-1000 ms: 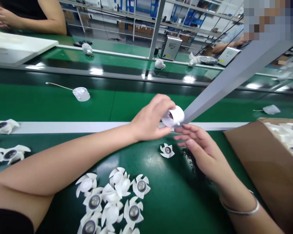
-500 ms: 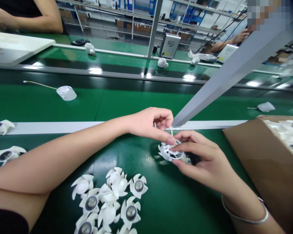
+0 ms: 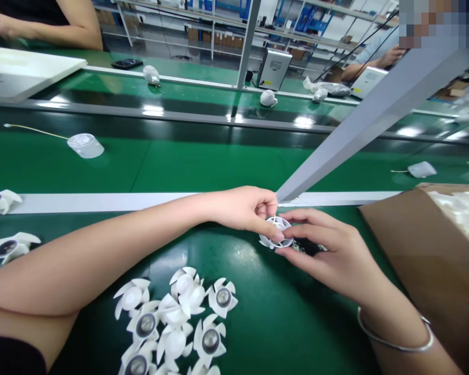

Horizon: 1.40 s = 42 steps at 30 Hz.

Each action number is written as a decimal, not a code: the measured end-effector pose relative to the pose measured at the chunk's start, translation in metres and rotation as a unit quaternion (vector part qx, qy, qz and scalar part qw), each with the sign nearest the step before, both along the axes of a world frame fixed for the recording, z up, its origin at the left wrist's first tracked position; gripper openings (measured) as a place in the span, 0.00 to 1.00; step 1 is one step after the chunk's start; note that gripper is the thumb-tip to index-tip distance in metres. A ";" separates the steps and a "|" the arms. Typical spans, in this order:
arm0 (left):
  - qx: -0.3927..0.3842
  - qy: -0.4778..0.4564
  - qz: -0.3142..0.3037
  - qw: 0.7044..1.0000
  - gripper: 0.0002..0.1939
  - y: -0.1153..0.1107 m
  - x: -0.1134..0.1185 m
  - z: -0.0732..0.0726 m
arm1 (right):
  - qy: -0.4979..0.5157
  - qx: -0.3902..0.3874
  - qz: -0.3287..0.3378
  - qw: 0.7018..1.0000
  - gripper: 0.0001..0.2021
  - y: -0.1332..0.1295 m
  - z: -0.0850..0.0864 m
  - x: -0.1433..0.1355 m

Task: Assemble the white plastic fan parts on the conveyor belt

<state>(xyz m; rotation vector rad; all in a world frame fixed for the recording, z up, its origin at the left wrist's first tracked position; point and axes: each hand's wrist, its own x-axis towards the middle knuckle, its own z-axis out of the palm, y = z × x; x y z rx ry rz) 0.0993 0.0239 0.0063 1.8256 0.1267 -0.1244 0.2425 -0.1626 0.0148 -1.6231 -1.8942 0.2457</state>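
Observation:
A small white fan [image 3: 269, 240] with a round spoked frame is between my hands, a little above the green work surface [image 3: 254, 291]. My right hand [image 3: 332, 250] is closed on its right rim, thumb below and fingers above. A short pale wire rises from the frame to the curled fingers of my left hand [image 3: 250, 211], whose thumb presses on the spokes. The fingertips partly hide the wire. Under my right palm lies a dark object I cannot make out. Several loose white fan blade wheels [image 3: 211, 341] lie nearer to me, some with the hub's metal inside facing up.
An open cardboard box [image 3: 426, 250] of white blade wheels stands at right. A slanted grey post [image 3: 347, 122] rises behind my hands. Beyond a pale rail [image 3: 82, 202], a white round housing [image 3: 86, 146] with a wire lies on the green belt [image 3: 187, 164]. Other people sit across.
The fan has tilted and shifted slightly right, with my left hand lower and closer over it. The round housing on the belt has moved left.

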 end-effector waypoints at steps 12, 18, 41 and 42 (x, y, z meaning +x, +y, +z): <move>0.023 0.010 0.005 1.000 0.21 0.004 0.001 -0.002 | -0.010 -0.060 -0.017 0.998 0.06 -0.002 -0.006 0.006; 0.047 0.065 0.012 0.997 0.18 -0.001 0.002 -0.003 | -0.005 -0.063 -0.061 0.996 0.08 -0.003 -0.011 0.002; 0.341 0.209 0.065 0.914 0.38 -0.037 -0.134 0.112 | -0.054 0.035 -0.036 0.997 0.28 0.004 -0.031 -0.016; 0.348 0.221 0.073 0.908 0.43 -0.046 -0.150 0.110 | -0.044 0.042 -0.033 0.998 0.26 0.004 -0.029 -0.015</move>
